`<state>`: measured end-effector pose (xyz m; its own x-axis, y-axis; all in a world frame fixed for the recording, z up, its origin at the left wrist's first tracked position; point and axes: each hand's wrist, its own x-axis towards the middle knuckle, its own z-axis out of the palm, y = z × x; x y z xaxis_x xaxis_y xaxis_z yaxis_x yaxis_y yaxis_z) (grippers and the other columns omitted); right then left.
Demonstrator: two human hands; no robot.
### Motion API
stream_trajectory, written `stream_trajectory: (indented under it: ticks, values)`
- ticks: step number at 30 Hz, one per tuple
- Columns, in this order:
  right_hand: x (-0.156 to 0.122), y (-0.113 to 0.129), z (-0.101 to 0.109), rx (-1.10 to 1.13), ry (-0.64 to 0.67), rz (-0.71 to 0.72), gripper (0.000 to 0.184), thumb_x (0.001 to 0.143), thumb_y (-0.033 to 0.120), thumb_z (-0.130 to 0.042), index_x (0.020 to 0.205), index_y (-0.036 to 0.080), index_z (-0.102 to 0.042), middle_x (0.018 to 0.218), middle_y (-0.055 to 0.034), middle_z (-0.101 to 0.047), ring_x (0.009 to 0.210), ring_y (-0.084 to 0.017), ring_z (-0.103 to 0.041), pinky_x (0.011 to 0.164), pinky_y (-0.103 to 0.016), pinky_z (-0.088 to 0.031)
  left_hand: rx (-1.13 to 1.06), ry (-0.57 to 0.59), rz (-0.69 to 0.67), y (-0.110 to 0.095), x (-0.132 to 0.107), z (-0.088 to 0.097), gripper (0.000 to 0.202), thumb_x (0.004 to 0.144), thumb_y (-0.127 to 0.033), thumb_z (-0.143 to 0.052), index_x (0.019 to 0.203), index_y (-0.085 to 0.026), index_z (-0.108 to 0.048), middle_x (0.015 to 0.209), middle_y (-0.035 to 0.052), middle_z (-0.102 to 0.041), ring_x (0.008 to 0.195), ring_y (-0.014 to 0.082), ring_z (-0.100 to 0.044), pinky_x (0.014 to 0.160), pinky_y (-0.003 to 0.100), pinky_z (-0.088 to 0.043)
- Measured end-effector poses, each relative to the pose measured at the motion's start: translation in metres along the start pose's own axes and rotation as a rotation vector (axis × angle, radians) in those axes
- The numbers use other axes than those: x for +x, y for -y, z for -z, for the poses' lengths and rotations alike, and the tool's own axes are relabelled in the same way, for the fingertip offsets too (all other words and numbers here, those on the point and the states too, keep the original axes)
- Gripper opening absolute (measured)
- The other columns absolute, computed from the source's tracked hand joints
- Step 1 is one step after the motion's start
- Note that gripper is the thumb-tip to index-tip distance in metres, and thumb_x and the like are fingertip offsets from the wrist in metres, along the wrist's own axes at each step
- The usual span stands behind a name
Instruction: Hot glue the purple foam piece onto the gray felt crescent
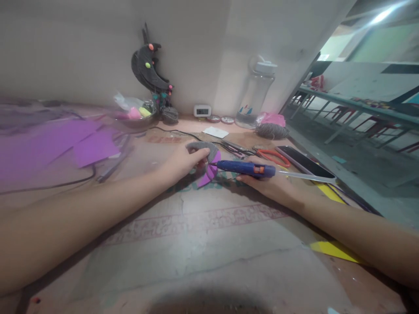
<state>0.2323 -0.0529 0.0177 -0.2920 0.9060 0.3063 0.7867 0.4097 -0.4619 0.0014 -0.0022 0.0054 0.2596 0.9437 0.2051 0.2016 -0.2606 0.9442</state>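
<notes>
Table [183, 270], one, worn top, red patterned band [196, 223]. Back row, from where I stand: bowl [144, 122], white clock [202, 110], clear bottle [253, 98], grey yarn [271, 131]. Also lying: purple sheets [94, 150], left; white card [215, 132], middle; orange-handled tool [263, 152], dark-screened phone [306, 162], yellow paper [337, 250], right.

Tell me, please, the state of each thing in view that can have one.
Glue gun, held in the right hand, glue stick protruding behind.
Purple-and-grey crescent, held in the left hand.
Bottle, upright, lidded.
Phone, lying face up, screen dark.
White display unit, upright, reading illegible.
Orange-handled tool, lying down, open or shut unclear.
Purple sheets, lying overlapped.
Dark crescent ornament, upright.
</notes>
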Motion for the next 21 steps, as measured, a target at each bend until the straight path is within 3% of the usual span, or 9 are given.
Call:
stream_trajectory:
  ticks: [21]
  values:
    - [0.0003,-0.0024,-0.0017,0.015,-0.01,-0.004,0.016,0.078,0.037,-0.065,0.073,0.025,-0.055,0.067,0.0006,-0.061,0.063,-0.018,-0.058,0.056,-0.03,-0.046,-0.003,-0.011,0.04,-0.0047,-0.001,-0.0011,0.018,0.079,-0.03,-0.059,0.066,-0.019,-0.052,0.059,-0.0018,-0.056,0.054,0.0112,-0.05,0.056,0.025,-0.041]
